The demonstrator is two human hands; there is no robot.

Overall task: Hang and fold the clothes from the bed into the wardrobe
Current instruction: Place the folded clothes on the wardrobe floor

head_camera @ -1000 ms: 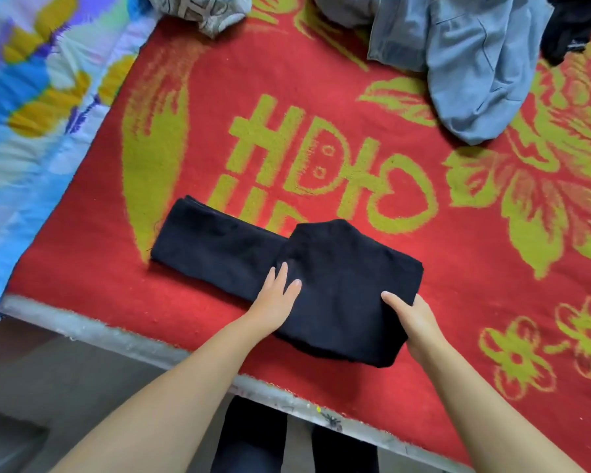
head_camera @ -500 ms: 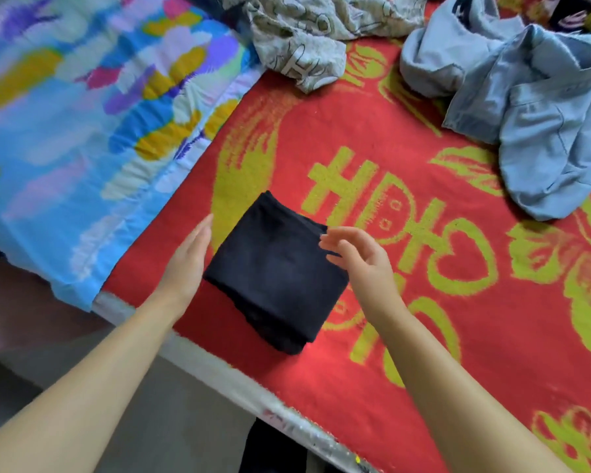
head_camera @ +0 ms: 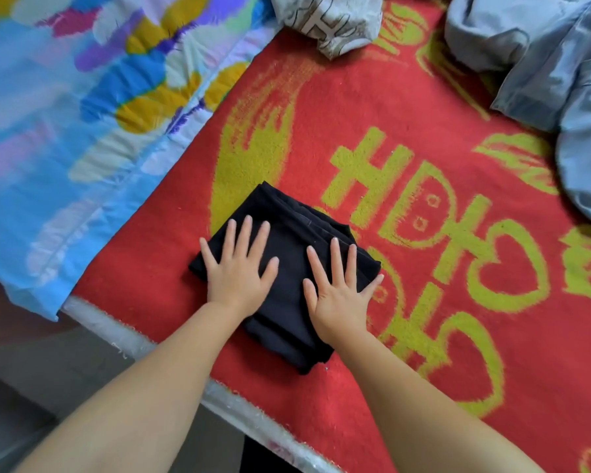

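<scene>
The folded black garment point(head_camera: 287, 268) is pressed flat near the bed's point(head_camera: 219, 397) front edge by the left hand point(head_camera: 238, 271) and right hand point(head_camera: 338, 288), fingers spread, nothing gripped; lifting to the wardrobe seems due next.

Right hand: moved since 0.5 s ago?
Yes. The right hand has come down from beside the yellow lettering and lies flat on the black folded garment.

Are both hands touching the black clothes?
Touching. The head view shows the left hand and right hand lying flat, fingers spread, on top of the folded black garment.
</scene>
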